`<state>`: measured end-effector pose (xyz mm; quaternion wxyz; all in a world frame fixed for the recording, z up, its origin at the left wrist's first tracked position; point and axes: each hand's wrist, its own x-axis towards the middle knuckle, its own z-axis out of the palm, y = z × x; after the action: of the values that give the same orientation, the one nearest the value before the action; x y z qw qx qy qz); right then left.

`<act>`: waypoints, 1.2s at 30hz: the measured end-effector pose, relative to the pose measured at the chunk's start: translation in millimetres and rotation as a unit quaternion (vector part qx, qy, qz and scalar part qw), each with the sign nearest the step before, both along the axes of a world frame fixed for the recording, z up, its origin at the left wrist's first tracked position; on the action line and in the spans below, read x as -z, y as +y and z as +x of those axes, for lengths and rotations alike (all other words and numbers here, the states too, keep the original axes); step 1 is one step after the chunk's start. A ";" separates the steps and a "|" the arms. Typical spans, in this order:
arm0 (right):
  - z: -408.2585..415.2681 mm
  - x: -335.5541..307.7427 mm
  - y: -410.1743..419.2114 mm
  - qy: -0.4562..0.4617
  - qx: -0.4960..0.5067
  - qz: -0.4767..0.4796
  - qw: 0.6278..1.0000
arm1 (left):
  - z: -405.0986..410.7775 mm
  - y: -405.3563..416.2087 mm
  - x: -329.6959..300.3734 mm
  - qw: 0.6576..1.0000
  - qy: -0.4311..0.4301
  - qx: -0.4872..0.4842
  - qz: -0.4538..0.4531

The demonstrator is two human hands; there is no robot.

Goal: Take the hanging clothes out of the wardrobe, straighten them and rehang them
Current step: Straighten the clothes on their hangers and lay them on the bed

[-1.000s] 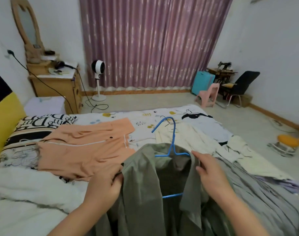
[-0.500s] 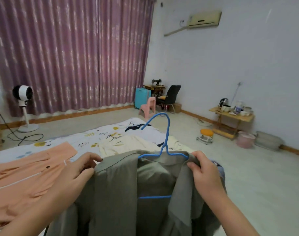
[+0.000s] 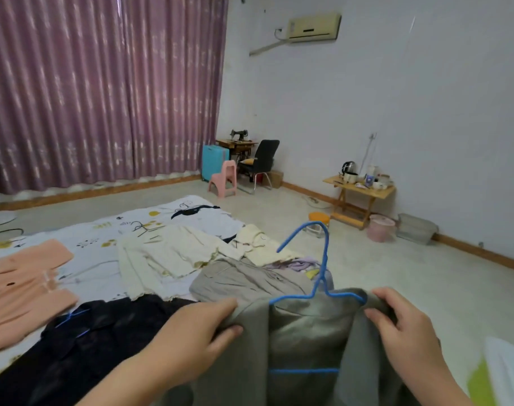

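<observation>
Grey-green jacket [image 3: 305, 347] hangs on a blue hanger [image 3: 323, 276] at lower centre of the frame, in front of the bed [image 3: 103, 232]. Left hand [image 3: 191, 338] fingers pinch its left shoulder; right hand [image 3: 408, 332] fingers grip its right shoulder. Peach garment [image 3: 24, 285], cream top [image 3: 167, 253] and black garment [image 3: 83, 341] lie flat on the bed.

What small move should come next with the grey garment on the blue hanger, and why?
Probably shift one hand to the blue wire hanger hook and lift it for rehanging. The grey-green jacket already sits on the hanger, with the left hand and right hand pinching its two shoulders, and the hook stands free above the collar.
</observation>
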<state>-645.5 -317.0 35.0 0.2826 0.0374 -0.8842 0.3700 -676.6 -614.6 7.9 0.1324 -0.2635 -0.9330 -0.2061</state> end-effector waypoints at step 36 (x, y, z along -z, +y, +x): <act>-343.7 69.8 278.0 -0.082 -0.012 -0.003 0.997 | -258.7 301.8 62.9 0.975 -0.144 -0.038 0.163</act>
<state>-989.2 -39.0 -34.8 0.2047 0.0164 -0.9029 0.3775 -935.3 -312.8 -55.0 0.0455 -0.1703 -0.9053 -0.3866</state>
